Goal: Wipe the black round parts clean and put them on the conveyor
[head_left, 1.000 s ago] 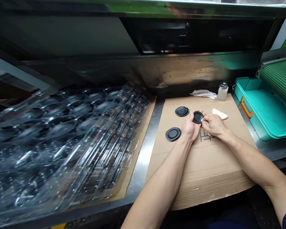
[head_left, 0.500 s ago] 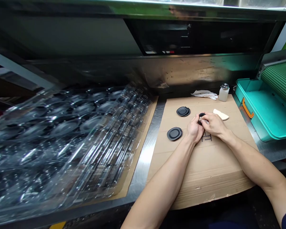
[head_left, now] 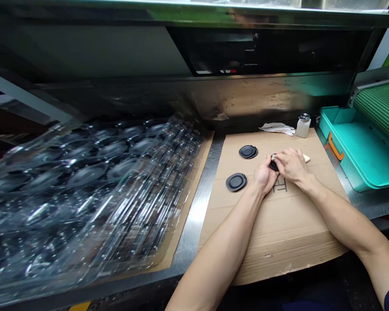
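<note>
My left hand (head_left: 264, 175) is closed around a small black part (head_left: 272, 166), held just above the cardboard sheet (head_left: 278, 224). Over that part bends my right hand (head_left: 292, 165), its fingers pinched on a small white cloth-like scrap (head_left: 273, 157) that touches the black surface; most of the scrap is hidden. Left of my hands lie two flat black oval pieces, a farther one (head_left: 248, 151) and a nearer one (head_left: 236, 182). A cream-coloured wedge (head_left: 306, 158) shows partly behind my right hand.
Clear plastic trays (head_left: 116, 194) with dark oval parts are stacked on the left. A white glove (head_left: 277, 128) and a translucent bottle (head_left: 303, 126) stand at the cardboard's far edge. On the right is a teal bin (head_left: 372, 172) with an orange handle, beside a green conveyor belt (head_left: 382, 101).
My right hand has shifted slightly up and over the black part, taking the white scrap to its far side. It now covers more of the cream wedge. My left hand stays in place.
</note>
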Demonstrator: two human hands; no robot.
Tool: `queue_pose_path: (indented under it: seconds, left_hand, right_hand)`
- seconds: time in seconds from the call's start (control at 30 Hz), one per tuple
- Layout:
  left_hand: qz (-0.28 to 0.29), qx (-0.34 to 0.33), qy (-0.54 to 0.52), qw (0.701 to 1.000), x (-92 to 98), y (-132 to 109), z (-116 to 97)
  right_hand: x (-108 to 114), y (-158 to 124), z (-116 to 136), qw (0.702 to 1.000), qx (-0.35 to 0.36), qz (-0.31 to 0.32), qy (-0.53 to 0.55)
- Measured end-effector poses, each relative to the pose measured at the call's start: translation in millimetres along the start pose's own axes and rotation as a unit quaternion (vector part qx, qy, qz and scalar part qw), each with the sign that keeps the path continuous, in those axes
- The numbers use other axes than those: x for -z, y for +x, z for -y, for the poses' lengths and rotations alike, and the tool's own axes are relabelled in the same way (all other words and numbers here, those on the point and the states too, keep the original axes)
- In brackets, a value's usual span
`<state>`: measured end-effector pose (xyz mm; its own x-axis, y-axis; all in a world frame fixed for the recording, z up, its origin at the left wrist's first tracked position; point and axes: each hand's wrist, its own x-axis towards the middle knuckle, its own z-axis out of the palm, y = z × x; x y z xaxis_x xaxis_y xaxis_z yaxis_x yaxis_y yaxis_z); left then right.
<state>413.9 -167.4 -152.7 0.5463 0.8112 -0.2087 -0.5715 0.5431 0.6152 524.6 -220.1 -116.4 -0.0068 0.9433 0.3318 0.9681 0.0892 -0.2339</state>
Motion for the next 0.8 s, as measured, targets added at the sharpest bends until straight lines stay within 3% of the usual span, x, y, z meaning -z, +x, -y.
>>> queue_pose_path:
  seconds: [0.17, 0.23, 0.3, 0.4, 0.5, 0.8]
  left_hand:
    - [-0.017, 0.008, 0.001, 1.000, 2.5, 2.5, -1.2]
    - [-0.021, 0.021, 0.004, 1.000, 3.7, 3.1, -3.8]
    - [-0.023, 0.026, 0.006, 0.999, 4.5, 2.9, -7.6]
    - [-0.023, 0.033, 0.003, 0.999, 4.7, 0.8, -14.3]
    - [-0.017, 0.048, -0.008, 0.999, 3.6, -2.8, -20.2]
    - [-0.001, 0.049, -0.049, 0.998, 2.1, -5.7, -26.3]
  right_hand:
    - [7.8, -0.9, 4.2, 0.998, 0.036, 0.058, -0.014]
    - [11.6, -3.0, 3.4, 0.997, 0.018, 0.067, -0.030]
    - [14.1, -5.3, -0.3, 0.998, -0.020, 0.041, -0.049]
    - [14.5, -7.2, -8.7, 0.994, -0.080, -0.048, -0.048]
    - [10.7, -6.4, -14.1, 0.988, -0.104, -0.109, -0.015]
    - [0.5, -5.1, -10.1, 0.992, -0.049, -0.105, 0.059]
